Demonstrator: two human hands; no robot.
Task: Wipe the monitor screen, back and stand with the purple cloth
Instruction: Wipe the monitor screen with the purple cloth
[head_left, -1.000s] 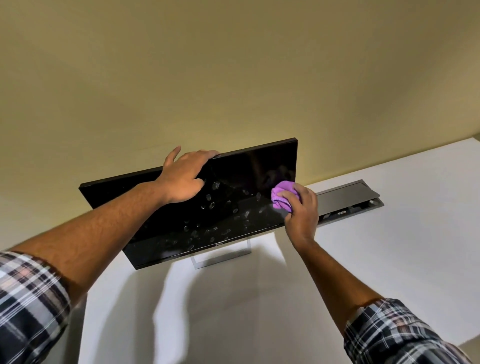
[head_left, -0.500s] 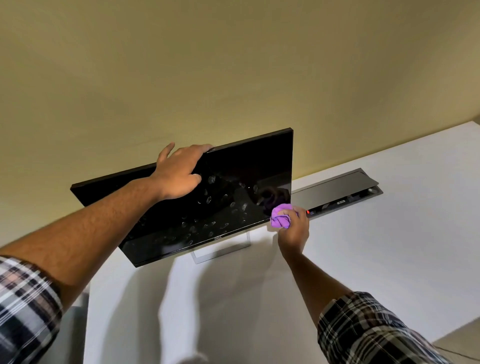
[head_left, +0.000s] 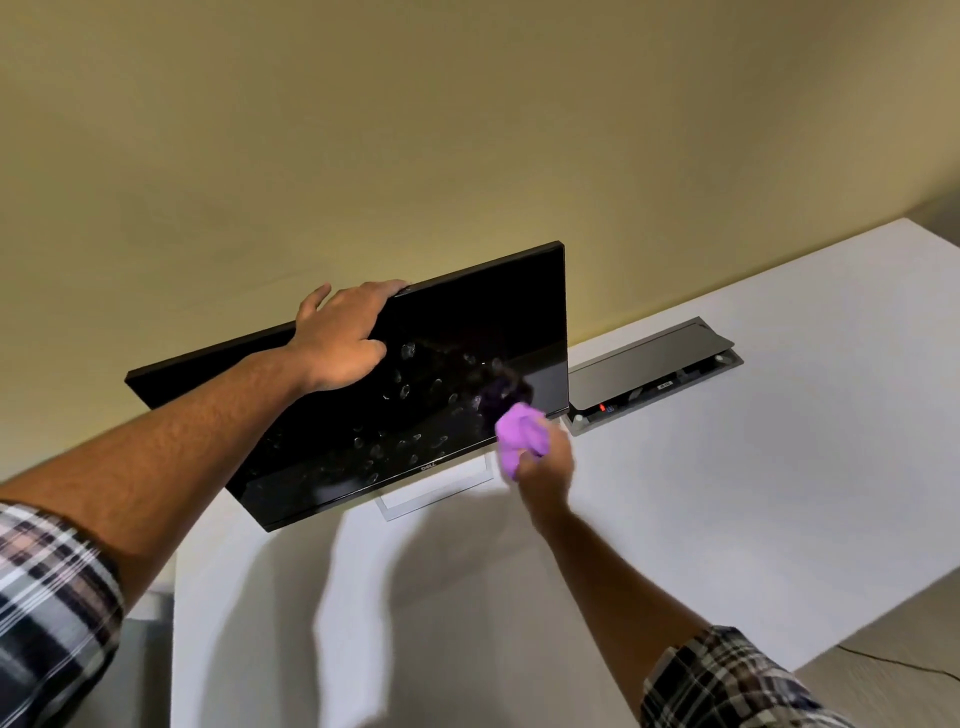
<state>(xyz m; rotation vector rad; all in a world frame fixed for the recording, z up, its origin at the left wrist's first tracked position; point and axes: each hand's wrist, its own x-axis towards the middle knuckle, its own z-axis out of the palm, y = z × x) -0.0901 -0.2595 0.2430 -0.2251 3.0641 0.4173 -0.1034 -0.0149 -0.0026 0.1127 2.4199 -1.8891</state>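
A dark monitor (head_left: 395, 395), switched off and dotted with fingerprint smudges across the middle of its screen, stands tilted at the centre of the frame on a white worktop (head_left: 727, 493), its pale stand (head_left: 436, 491) showing just below the lower bezel. At the screen's lower right corner, the right hand (head_left: 545, 467) curls its fingers round a bunched purple cloth (head_left: 519, 436), which sits at the bottom edge of the panel; motion blur makes it hard to tell whether the cloth is pressing the glass or has slipped just off it. The left hand (head_left: 343, 338) is draped over the top edge, fingers hooked behind the panel and thumb lying on the front. Most smudges remain, so the screen looks barely started, and the back and stand appear untouched. The chief risk is that the steadying thumb leaves fresh prints on the glass. A hard push from the cloth low on the panel could also rock or swivel the monitor on its slim stand if the upper hold loosens. To the right of the monitor, an open cable box (head_left: 654, 374) is set into the worktop, its lid raised; a wide sweep past the corner could snag the cloth there.
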